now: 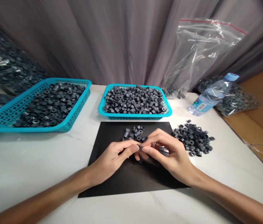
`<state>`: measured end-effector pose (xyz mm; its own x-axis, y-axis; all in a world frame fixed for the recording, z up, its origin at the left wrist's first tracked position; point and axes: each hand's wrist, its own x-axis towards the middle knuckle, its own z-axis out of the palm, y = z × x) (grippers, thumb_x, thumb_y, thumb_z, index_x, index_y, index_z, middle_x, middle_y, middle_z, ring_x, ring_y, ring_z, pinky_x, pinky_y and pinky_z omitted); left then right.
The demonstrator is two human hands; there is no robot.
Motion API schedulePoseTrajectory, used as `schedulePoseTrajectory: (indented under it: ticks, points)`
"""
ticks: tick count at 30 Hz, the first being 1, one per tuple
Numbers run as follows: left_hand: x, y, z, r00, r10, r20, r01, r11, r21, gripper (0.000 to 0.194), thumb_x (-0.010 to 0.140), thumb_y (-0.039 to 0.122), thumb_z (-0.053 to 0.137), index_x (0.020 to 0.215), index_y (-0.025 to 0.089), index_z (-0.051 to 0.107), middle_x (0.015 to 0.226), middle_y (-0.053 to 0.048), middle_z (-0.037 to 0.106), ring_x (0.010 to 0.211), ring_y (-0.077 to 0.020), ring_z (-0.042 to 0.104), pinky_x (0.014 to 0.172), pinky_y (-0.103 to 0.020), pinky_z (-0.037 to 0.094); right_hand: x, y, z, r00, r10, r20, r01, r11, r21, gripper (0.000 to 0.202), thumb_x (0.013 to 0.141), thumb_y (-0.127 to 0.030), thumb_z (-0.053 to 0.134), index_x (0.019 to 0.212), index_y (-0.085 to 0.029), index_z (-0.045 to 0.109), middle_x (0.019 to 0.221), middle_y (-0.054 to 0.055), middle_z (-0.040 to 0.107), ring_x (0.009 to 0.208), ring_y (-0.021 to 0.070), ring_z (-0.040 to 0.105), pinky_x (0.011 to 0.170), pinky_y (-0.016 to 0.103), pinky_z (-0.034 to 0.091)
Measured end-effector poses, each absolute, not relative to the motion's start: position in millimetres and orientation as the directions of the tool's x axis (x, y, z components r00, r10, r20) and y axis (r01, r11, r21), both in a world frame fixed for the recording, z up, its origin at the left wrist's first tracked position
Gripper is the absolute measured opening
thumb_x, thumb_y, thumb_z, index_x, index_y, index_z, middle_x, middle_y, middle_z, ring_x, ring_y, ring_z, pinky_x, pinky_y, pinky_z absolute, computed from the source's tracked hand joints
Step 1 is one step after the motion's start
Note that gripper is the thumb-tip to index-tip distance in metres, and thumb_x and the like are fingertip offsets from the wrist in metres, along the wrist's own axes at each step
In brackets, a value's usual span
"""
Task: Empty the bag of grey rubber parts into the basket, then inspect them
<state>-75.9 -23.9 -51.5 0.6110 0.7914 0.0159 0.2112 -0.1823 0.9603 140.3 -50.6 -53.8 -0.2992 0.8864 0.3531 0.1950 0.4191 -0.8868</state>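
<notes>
Over the black mat (103,177) my two hands meet fingertip to fingertip. A small dark grey plastic part (140,147) is pinched between them, mostly covered by the fingers. My left hand (117,158) grips it with thumb and index finger from the left. From the right, my right hand (171,152) has its thumb and fingers closed at the same part. A dark object with a shiny silver and red patch (164,150) shows under my right palm; whether it is held or lying there I cannot tell. Loose grey ring-shaped parts (134,133) lie on the mat behind my fingers.
A blue basket of grey parts (134,115) stands behind the mat, another blue basket (61,128) at left. Right of the mat lies a pile of grey parts (194,138). Behind it are a water bottle (210,96), a clear zip bag (196,56) and a filled bag (238,99).
</notes>
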Motion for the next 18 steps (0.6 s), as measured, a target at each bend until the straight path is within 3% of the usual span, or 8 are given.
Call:
schedulePoseTrajectory:
  ticks: [4,7,9,12,14,18]
  points:
    - [-74.1,-24.1,-52.8,0.606,0.796,-0.002,0.2,-0.149,0.968,0.033,0.105,0.036,0.049,0.099,0.018,0.076,0.091,-0.002,0.076,0.084,-0.0132,0.067,0.08,-0.023,0.05,141.8,-47.2,-51.2,-0.238,0.919,0.313,0.21,0.364,-0.908,0.014,0.097,-0.033,0.067,0.095,-0.021,0.072,0.09,0.003,0.067,0.08,0.0149,0.063,0.065,0.027,0.052]
    - [-72.9,-24.6,-55.2,0.596,0.803,-0.021,0.164,-0.097,0.982,0.033,0.105,0.037,0.048,0.108,0.017,0.074,0.097,-0.005,0.079,0.084,-0.0141,0.068,0.082,-0.025,0.051,155.1,-38.7,-41.7,-0.26,0.927,0.271,0.331,0.349,-0.877,0.018,0.099,-0.036,0.063,0.093,-0.02,0.071,0.088,0.003,0.068,0.079,0.0153,0.062,0.066,0.027,0.05]
    - [-73.0,-25.1,-56.1,0.598,0.801,-0.036,0.136,-0.057,0.989,0.034,0.105,0.038,0.048,0.112,0.016,0.073,0.098,-0.006,0.08,0.084,-0.0145,0.068,0.081,-0.026,0.052,169.8,-32.8,-33.3,-0.351,0.915,0.2,0.487,0.361,-0.795,0.019,0.099,-0.037,0.064,0.09,-0.021,0.069,0.087,0.003,0.067,0.075,0.0147,0.061,0.063,0.027,0.047]
    - [-73.8,-25.4,-55.2,0.6,0.798,-0.054,0.116,-0.02,0.993,0.035,0.104,0.04,0.05,0.111,0.016,0.074,0.1,-0.006,0.08,0.083,-0.0143,0.067,0.081,-0.026,0.052,191.9,-28.6,-24.7,-0.431,0.897,0.102,0.717,0.408,-0.565,0.019,0.091,-0.04,0.073,0.095,-0.023,0.065,0.092,0.002,0.067,0.077,0.0163,0.06,0.064,0.028,0.045]
    - [-74.1,-25.1,-53.8,0.599,0.798,-0.06,0.111,-0.009,0.994,0.036,0.104,0.041,0.051,0.109,0.016,0.075,0.101,-0.007,0.079,0.083,-0.0144,0.067,0.082,-0.027,0.051,200.8,-29.1,-24.2,-0.449,0.892,0.044,0.788,0.418,-0.453,0.022,0.089,-0.039,0.075,0.099,-0.024,0.063,0.097,0.003,0.068,0.083,0.0188,0.062,0.068,0.029,0.046]
    - [-74.0,-23.9,-52.4,0.609,0.791,-0.068,0.102,0.007,0.995,0.036,0.103,0.042,0.051,0.112,0.016,0.075,0.102,-0.007,0.079,0.083,-0.0151,0.066,0.08,-0.028,0.05,203.0,-32.8,-31.5,-0.483,0.867,-0.126,0.834,0.411,-0.369,0.01,0.091,-0.026,0.072,0.095,-0.023,0.062,0.092,0.002,0.07,0.08,0.0196,0.064,0.066,0.029,0.043]
